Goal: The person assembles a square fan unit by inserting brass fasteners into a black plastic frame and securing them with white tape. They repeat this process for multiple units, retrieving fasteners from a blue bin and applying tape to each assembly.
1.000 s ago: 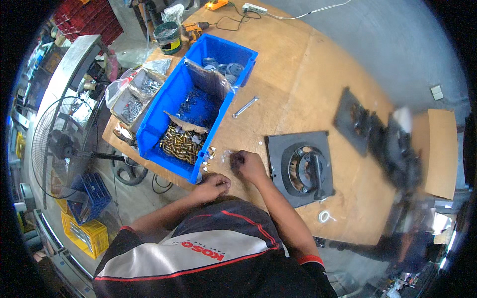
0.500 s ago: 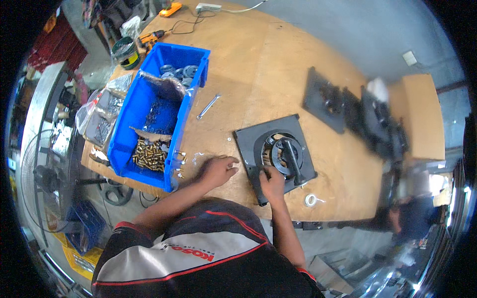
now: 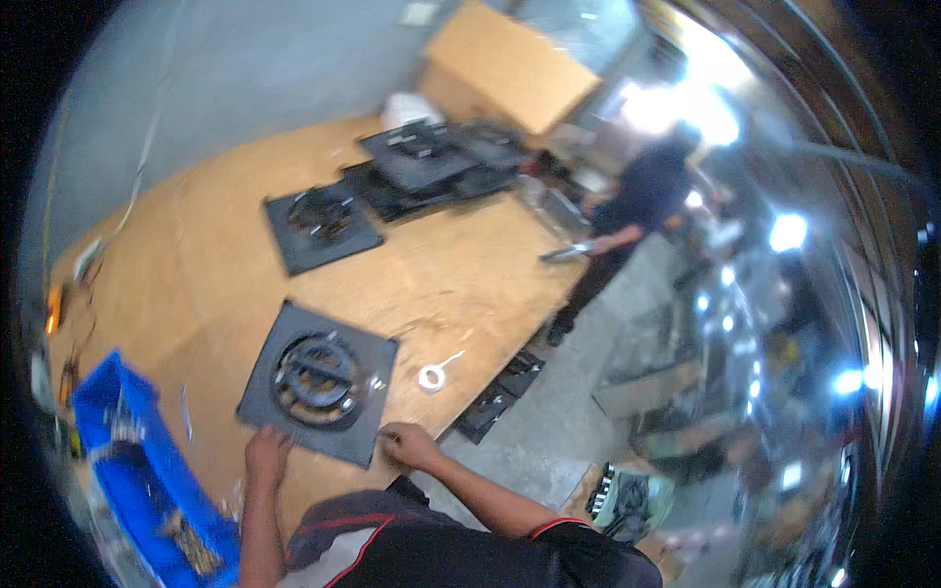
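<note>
A black square plate [image 3: 265, 377] with a raised round ring and a bar across its middle lies flat on the wooden table in front of me. At its near left edge is my left hand [image 3: 266, 459], fingers bent in against the rim. My right hand [image 3: 412, 447] is closed at the near right edge, its curled fingertips meeting the plate's side. Blur softens the fingers of both hands. To the plate's right lies a white roll of tape [image 3: 431, 378] with a loose end.
Another similar black plate [image 3: 294, 250] lies farther back, beside several stacked ones [image 3: 421, 167] and a cardboard box [image 3: 505, 64]. A blue bin [image 3: 147, 490] with small brass parts stands at left, near a wrench [image 3: 187, 412]. Beyond the table's right edge stands another person [image 3: 647, 191] holding something dark.
My view has swung to the right. My right hand has left the ring and moved to the plate's right edge. My left hand has come to the plate's near edge.
</note>
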The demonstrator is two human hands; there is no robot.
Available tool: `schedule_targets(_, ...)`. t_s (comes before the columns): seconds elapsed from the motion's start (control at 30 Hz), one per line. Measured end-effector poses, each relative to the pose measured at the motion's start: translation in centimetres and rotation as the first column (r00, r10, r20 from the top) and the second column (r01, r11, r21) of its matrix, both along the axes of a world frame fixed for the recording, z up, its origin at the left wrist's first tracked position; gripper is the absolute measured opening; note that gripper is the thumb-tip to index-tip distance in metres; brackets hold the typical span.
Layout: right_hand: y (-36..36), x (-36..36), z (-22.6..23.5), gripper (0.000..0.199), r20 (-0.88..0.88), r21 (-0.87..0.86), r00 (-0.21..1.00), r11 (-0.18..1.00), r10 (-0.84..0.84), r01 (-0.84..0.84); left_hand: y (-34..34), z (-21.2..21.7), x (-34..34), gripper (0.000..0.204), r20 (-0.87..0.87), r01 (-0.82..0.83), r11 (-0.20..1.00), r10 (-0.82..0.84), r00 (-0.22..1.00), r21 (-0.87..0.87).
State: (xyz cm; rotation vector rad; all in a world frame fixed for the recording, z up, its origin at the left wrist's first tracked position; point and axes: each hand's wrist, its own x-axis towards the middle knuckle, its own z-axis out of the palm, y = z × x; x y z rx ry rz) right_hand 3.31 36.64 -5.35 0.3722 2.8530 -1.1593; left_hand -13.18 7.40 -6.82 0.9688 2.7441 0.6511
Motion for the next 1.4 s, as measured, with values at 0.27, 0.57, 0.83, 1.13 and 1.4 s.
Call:
schedule_targets(0.27,2.7,0.5,-2.0,0.034,-0.006,0.016,0.990,0.990,-0.138,0.138,1.5,1.3,-0.3,0.020,0.065,0.010,0.999,-0.008,0.998,-0.038)
schedule_targets(0.57,4.1,0.1,-5.3,0.033,-0.020,-0.040,0.956,0.955,-0.294,0.293,2.8,3.1,-3.9,0.023,0.136,0.323,0.891,-0.294,0.946,-0.318)
schedule_targets(0.83,5.4,-0.3,-4.8,0.030,0.223,-0.481,0.894,0.753,-0.389,0.448,0.5,2.5,-5.5,0.027,0.248,0.209,0.740,-0.059,0.967,-0.639)
schedule_targets(1.13,4.6,-0.4,-2.4,0.031,0.231,-0.509,0.879,0.718,-0.417,0.475,-6.9,5.4,-0.6,0.038,0.201,0.039,0.740,0.131,0.971,-0.672)
schedule_targets(1.4,7.2,0.2,-0.2,0.031,-0.179,0.067,0.716,0.717,-0.675,0.693,-6.7,6.0,-1.1,0.049,0.132,-0.004,0.722,0.132,0.982,-0.692)
